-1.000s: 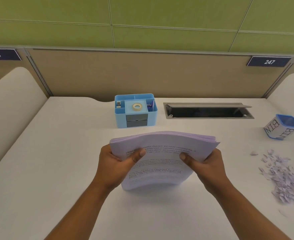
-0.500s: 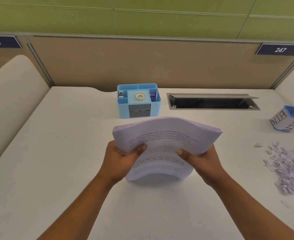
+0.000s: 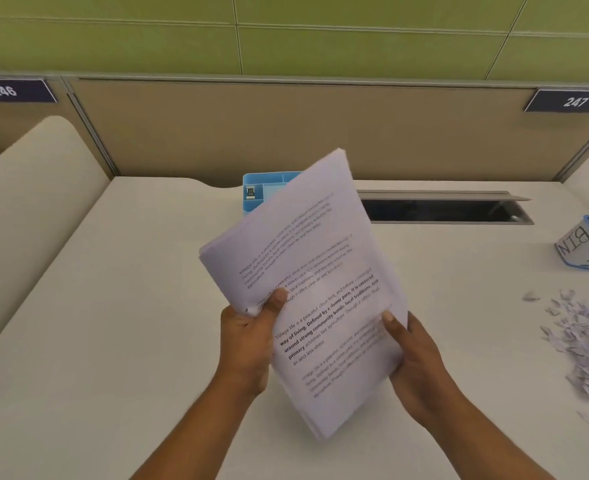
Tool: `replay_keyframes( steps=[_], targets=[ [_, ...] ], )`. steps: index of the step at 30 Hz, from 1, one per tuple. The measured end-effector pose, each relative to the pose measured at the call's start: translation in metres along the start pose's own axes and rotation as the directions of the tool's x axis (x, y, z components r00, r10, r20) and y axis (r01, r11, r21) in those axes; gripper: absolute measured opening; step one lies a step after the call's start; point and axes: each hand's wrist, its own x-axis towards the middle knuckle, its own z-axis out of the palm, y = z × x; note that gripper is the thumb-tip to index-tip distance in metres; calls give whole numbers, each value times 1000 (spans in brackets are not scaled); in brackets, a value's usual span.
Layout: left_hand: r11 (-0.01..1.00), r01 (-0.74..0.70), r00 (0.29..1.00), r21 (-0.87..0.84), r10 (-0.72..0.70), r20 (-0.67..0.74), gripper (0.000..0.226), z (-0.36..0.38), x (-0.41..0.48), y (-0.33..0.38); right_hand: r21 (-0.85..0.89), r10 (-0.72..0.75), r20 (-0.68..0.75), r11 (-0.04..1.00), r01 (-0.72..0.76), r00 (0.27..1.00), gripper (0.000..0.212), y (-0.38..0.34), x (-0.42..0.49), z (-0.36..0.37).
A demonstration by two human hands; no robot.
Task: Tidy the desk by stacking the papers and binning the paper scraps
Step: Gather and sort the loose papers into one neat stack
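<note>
Now the stack of papers (image 3: 307,271) is held up over the desk (image 3: 113,341) in the middle of the view, turned so that one corner points up and the opposite one down; I judge it is held so in order to square the sheets before laying them down, because some edges at the upper left do not sit flush. The left hand (image 3: 248,344) grips the left edge, thumb pressed on the top sheet; the right hand (image 3: 414,355) holds the lower right edge the same way; the other fingers are behind the paper, so I cannot tell how they lie. Whether the lowest corner touches the desk is also not clear. The paper scraps (image 3: 584,344) lie in a loose heap well to the right, not yet collected; the bin (image 3: 587,244) stands beyond them, cut off by the frame edge. The stack hides most of the blue organiser (image 3: 262,192); the small print on the top sheet is partly blurred.
</note>
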Motion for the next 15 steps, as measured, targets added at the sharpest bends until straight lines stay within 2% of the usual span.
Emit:
replay_keyframes(
  steps=[3,5,8,12,15],
  targets=[
    [986,39,993,-165,-56,-101,25,8,-5,0,292,120,143,943,-157,983,44,1,-9,9],
    [964,72,989,-257,-103,-108,33,12,-8,0,333,152,177,920,-205,972,39,5,-13,13],
    [955,92,993,-282,-111,-51,41,12,-14,3,215,74,121,971,-99,990,35,0,-11,17],
    [972,13,999,-236,-6,33,51,-10,-8,19,-5,-69,67,998,70,995,36,-29,5,-4],
    [960,118,988,-255,-88,126,47,-51,9,40,-163,-104,100,979,119,990,28,-48,11,-27]
  ],
)
